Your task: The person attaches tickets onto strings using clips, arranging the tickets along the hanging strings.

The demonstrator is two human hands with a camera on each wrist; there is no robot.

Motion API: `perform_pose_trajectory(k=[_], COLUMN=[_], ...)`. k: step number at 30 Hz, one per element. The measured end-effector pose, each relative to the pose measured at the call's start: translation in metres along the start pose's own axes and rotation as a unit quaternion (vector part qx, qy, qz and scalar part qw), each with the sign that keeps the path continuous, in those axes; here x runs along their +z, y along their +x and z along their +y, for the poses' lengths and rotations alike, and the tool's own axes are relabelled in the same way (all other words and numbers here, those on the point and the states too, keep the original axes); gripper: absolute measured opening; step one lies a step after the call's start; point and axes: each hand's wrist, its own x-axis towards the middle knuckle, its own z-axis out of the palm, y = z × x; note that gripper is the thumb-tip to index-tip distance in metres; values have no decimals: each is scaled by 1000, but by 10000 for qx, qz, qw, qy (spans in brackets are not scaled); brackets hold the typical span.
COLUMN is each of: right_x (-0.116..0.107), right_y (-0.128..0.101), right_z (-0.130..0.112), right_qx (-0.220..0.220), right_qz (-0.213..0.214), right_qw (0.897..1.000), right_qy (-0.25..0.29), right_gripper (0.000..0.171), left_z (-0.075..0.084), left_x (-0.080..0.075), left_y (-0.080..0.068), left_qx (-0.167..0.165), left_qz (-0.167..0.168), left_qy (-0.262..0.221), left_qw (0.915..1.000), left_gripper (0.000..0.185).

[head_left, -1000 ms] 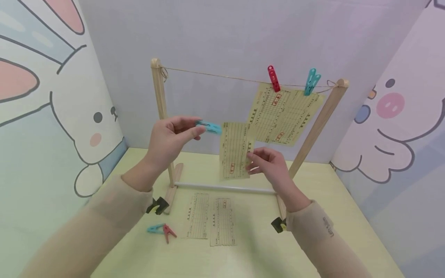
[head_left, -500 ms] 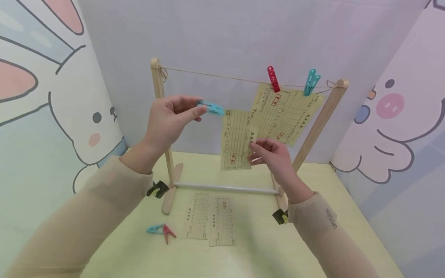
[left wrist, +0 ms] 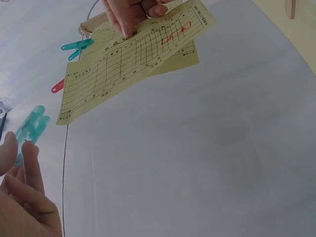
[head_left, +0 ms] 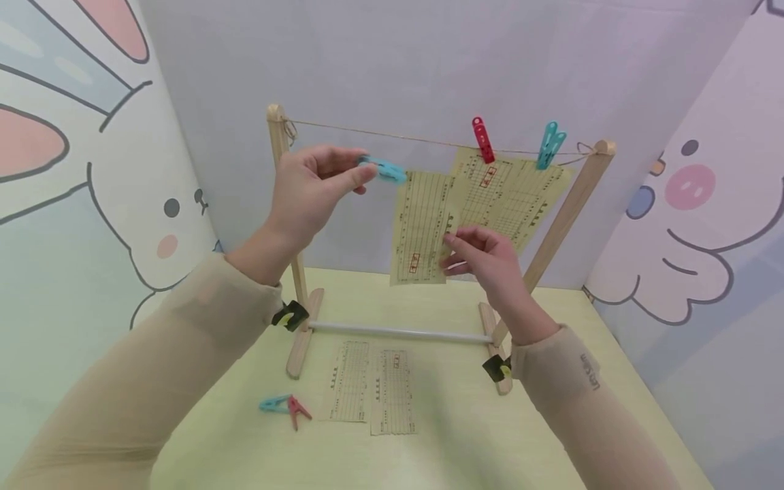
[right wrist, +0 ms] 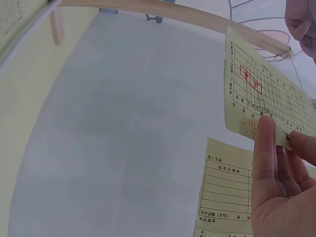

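Observation:
My left hand (head_left: 315,187) pinches a light blue clothespin (head_left: 387,170) by its handle end, its nose close to the top left corner of a yellow receipt slip (head_left: 419,218). That slip is gripped at its right edge between the thumb and fingers of my right hand (head_left: 486,255). Its top edge is a little below the string (head_left: 373,133). In the left wrist view the clothespin (left wrist: 32,126) shows beside the slip (left wrist: 123,61), apart from it. Two printed slips (head_left: 511,190) hang behind, held on the string by a red clothespin (head_left: 483,141) and a teal clothespin (head_left: 550,146).
The string runs between a left wooden post (head_left: 278,146) and a right wooden post (head_left: 566,218). A white rod (head_left: 398,332) joins the posts low down. On the table (head_left: 453,442) lie two more slips (head_left: 393,391), with blue (head_left: 274,404) and red clothespins (head_left: 295,411) to their left.
Both hands have risen toward the string, carrying the slip and the light blue clothespin. The slip now overlaps the hanging slips more in the head view.

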Motion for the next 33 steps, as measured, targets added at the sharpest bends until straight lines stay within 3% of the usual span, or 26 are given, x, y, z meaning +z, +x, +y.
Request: perform_pose_trajectory(k=[17, 25, 33], right_x=[-2, -4, -2], right_y=[12, 20, 26], right_z=[-18, -21, -29], right_qx=[34, 61, 130], right_qz=[76, 23, 172], right_qw=[9995, 9995, 9996], right_qy=[318, 307, 202], right_gripper=[12, 14, 18], left_z=[14, 18, 24], left_x=[12, 19, 23], left_y=[28, 37, 47], left_qx=[102, 351, 381], left_qz=[-18, -17, -77], left_qy=[467, 533, 833], left_qw=[9989, 9980, 9958], left_gripper=[23, 24, 22])
